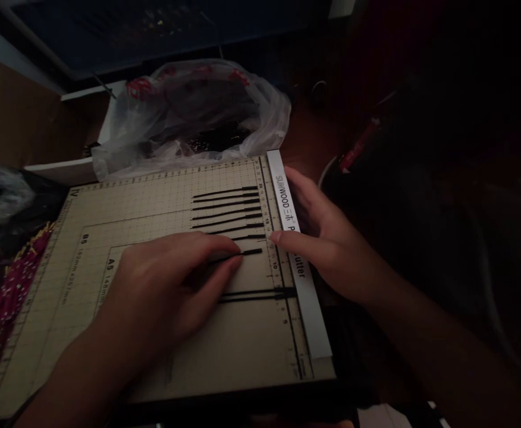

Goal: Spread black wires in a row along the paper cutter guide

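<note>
A cream gridded paper cutter (225,351) lies in front of me, with a white printed rail (317,324) along its right side. My left hand (171,279) is over the middle of the board, thumb and forefinger pinching a thin black wire (252,252) with a thicker black end. Beyond it, several similar black wires (225,206) lie side by side, thick ends toward the rail. Nearer to me, two more wires (260,295) reach the rail with their thick ends. My right hand (327,238) grips the cutter's right edge, its thumb across the rail and its other fingers partly hidden beyond it.
Behind the cutter stands an open clear plastic bag (260,113) with red print and dark, glinting pieces inside. A bundle of magenta wires (22,282) with gold-coloured tips lies at the left. A dark screen (122,30) is at the back. The right side is very dark.
</note>
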Motion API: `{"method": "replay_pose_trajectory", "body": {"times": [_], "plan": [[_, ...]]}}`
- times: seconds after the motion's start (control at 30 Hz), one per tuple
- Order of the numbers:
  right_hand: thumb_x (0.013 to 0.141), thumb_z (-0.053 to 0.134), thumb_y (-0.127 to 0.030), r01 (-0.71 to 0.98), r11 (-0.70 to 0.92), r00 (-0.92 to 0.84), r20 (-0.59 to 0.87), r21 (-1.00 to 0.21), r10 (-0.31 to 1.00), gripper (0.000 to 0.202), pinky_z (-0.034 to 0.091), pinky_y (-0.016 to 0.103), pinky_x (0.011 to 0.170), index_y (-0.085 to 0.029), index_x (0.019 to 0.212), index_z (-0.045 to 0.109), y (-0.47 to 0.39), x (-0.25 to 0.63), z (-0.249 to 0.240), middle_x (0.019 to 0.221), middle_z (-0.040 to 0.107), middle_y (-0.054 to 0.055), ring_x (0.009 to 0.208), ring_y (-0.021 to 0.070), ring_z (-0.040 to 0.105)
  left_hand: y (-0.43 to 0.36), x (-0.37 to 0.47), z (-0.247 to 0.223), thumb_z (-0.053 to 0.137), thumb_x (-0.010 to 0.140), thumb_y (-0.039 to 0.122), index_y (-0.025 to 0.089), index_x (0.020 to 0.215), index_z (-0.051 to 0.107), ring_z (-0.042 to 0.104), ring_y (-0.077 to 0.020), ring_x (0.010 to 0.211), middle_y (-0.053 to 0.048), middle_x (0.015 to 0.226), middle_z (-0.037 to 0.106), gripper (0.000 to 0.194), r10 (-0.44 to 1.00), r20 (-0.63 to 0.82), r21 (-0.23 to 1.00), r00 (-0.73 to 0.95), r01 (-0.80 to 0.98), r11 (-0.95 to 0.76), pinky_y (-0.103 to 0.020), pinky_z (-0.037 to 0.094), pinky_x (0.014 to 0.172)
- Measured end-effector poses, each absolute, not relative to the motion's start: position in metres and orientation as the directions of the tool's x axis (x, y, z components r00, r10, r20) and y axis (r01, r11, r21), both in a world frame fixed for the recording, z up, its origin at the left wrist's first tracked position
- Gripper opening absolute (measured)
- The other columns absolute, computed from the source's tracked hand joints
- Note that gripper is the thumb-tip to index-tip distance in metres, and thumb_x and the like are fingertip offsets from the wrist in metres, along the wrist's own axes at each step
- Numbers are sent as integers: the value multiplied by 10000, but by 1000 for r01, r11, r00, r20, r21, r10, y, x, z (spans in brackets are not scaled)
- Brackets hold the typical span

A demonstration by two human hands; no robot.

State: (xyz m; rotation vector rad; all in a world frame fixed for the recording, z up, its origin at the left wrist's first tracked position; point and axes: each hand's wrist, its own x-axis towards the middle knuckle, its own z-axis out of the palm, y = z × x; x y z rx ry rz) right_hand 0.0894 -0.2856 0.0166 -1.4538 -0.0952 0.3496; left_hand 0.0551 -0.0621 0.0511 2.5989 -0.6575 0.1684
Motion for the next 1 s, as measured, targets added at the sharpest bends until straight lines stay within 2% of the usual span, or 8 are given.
{"method": "replay_pose_trajectory", "body": {"times": [0.27,0.4,0.53,1.0], "plan": [[840,672,-185,-199,111,945,-161,-974,285,815,437,493,1290,-324,1599,411,-286,90,13,1562,559,-8,1463,256,534,-60,54,51,608,1022,355,280,943,744,737,-144,700,69,846,798,175,-408,210,379,889,-459,-804,-287,576,696],[879,666,-231,-220,128,942,-177,-967,287,782,407,515,1304,-351,1607,408,-286,91,10,1535,584,-15,1441,257,549,-63,54,52,607,1026,371,292,984,754,745,-138,710,76,868,806,172,-396,197,371,897,-442,-817,-279,580,703],[882,674,-246,-223,141,944,-178,-965,279,776,398,498,1313,-336,1607,412,-286,91,10,1589,536,-23,1477,254,512,-65,55,53,599,1026,375,294,971,756,743,-135,697,79,857,806,185,-376,186,350,908,-419,-838,-273,573,685],[928,650,-298,-252,170,934,-193,-953,301,711,481,468,1250,-346,1597,415,-285,89,16,1468,641,-16,1354,245,619,-66,53,51,603,1029,424,300,993,760,740,-162,701,63,868,806,203,-372,214,328,903,-426,-843,-288,583,736]]}}
